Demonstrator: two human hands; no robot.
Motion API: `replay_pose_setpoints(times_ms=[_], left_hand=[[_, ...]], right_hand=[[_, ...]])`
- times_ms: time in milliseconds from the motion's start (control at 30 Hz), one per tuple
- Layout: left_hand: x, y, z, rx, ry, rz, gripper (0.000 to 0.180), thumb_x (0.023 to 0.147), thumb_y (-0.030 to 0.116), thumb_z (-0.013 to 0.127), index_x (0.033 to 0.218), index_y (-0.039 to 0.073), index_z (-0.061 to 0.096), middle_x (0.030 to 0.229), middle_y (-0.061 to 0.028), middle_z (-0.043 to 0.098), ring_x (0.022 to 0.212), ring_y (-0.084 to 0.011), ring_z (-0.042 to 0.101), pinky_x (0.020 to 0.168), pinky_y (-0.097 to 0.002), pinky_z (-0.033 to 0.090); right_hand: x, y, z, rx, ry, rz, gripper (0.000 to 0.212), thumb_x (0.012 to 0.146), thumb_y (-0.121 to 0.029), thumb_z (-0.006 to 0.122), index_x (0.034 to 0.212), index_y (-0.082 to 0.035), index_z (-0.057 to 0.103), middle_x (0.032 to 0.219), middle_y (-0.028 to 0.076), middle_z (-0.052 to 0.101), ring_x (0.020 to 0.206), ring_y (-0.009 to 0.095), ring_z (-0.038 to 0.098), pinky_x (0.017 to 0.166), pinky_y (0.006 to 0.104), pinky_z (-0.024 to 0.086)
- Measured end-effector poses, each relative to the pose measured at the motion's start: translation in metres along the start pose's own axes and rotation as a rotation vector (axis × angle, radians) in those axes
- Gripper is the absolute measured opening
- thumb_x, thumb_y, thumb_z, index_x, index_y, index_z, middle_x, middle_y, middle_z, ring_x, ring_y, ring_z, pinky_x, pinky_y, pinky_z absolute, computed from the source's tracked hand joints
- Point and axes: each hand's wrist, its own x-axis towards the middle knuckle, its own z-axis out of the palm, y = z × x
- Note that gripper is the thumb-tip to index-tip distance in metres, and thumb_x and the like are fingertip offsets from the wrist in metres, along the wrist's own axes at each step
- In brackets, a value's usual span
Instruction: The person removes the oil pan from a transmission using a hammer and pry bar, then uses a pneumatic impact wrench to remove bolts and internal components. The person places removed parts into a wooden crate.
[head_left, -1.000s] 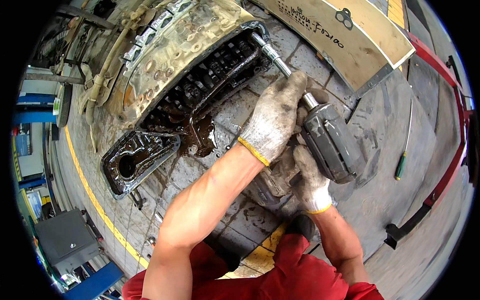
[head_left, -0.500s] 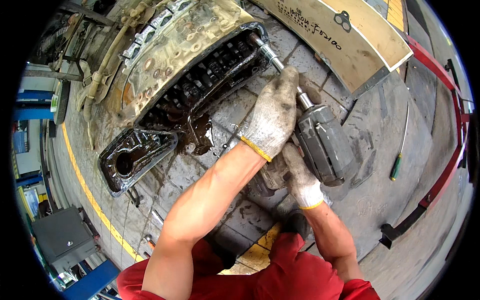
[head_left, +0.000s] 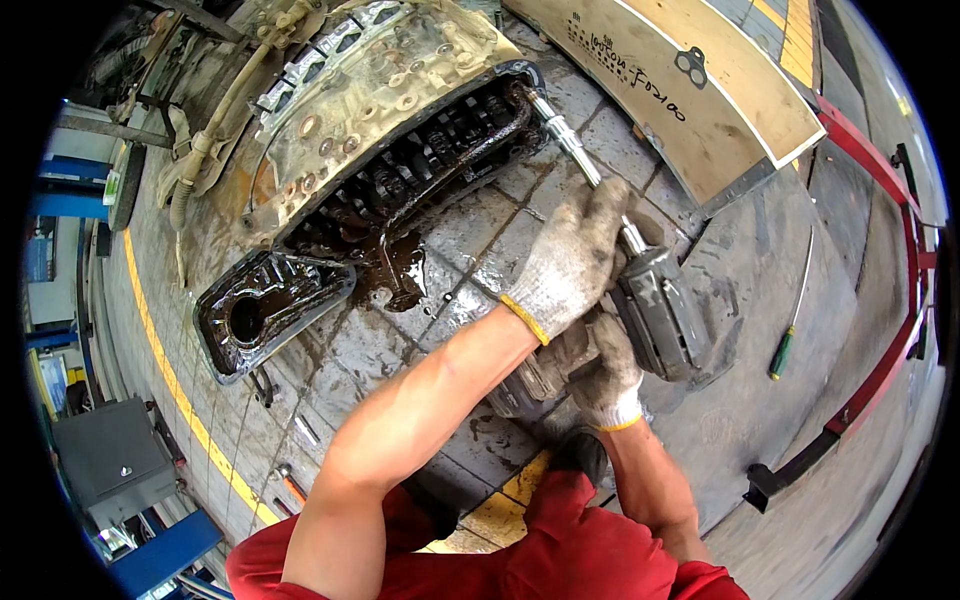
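My left hand, in a grimy white knit glove, is wrapped round a shiny steel extension bar. The bar's far end reaches the right corner of an oily, upturned engine block; whether it sits on a bolt I cannot tell. At its near end the bar joins a dark grey cordless impact wrench. My gloved right hand closes round the wrench's handle, close to the battery. Inside the block, dark oil-coated crankshaft parts show, with an oily pipe running across them.
An oily pan lies left on the tiled floor beside a dark oil puddle. A green-handled screwdriver is at the right, near a red metal frame. A large cardboard box stands far right; a grey cabinet is at the left.
My hands, the impact wrench and the bar have shifted slightly back toward me and to the right. The bar's far end has moved a little outward at the block's corner.
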Motion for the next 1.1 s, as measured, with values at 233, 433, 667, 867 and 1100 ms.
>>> replay_pose_setpoints(times_ms=[233, 433, 667, 867, 1100], left_hand=[[-0.013, -0.002, 0.000, 0.141, -0.059, 0.084, 0.049, 0.109, 0.048, 0.057, 0.118, 0.003, 0.072, 0.095, -0.0045, 0.074, 0.070, -0.0099, 0.060, 0.064, -0.0262, 0.052], [-0.022, 0.013, -0.006, -0.159, 0.078, 0.005, 0.049, 0.107, 0.048, 0.062, 0.126, 0.003, 0.065, 0.110, -0.0082, 0.073, 0.075, -0.0135, 0.067, 0.067, -0.0302, 0.056], [-0.023, 0.063, -0.043, -0.120, 0.230, 0.201, 0.041, 0.107, 0.036, 0.066, 0.133, 0.005, 0.066, 0.100, -0.0029, 0.070, 0.070, -0.0056, 0.056, 0.060, -0.0211, 0.046], [-0.015, 0.081, -0.045, -0.114, 0.177, 0.128, 0.030, 0.105, 0.029, 0.069, 0.124, 0.005, 0.070, 0.092, 0.0020, 0.067, 0.067, -0.0022, 0.055, 0.057, -0.0176, 0.041], [-0.012, 0.093, -0.054, -0.111, 0.137, 0.120, 0.022, 0.101, 0.028, 0.073, 0.109, 0.007, 0.074, 0.084, 0.0033, 0.066, 0.064, -0.0044, 0.054, 0.054, -0.0210, 0.041]], right_hand=[[-0.019, -0.037, 0.000, 0.220, -0.077, 0.112, 0.057, 0.088, -0.034, 0.079, 0.135, -0.008, 0.058, 0.083, 0.005, 0.060, 0.073, 0.022, 0.059, 0.067, 0.0379, 0.050], [-0.028, -0.057, -0.017, 0.232, -0.317, 0.093, 0.057, 0.090, -0.046, 0.077, 0.125, -0.005, 0.060, 0.068, 0.004, 0.054, 0.062, 0.024, 0.055, 0.056, 0.0422, 0.047], [-0.035, -0.073, -0.016, 0.228, -0.407, 0.011, 0.050, 0.096, -0.048, 0.070, 0.119, -0.005, 0.066, 0.057, 0.002, 0.043, 0.047, 0.019, 0.044, 0.043, 0.0385, 0.038], [-0.033, -0.070, -0.031, 0.207, -0.411, 0.011, 0.051, 0.096, -0.048, 0.069, 0.119, -0.003, 0.064, 0.057, 0.002, 0.041, 0.049, 0.021, 0.046, 0.045, 0.0393, 0.040], [-0.033, -0.074, -0.027, 0.211, -0.441, 0.021, 0.049, 0.094, -0.047, 0.070, 0.116, -0.003, 0.064, 0.058, 0.002, 0.042, 0.047, 0.020, 0.044, 0.045, 0.0386, 0.038]])
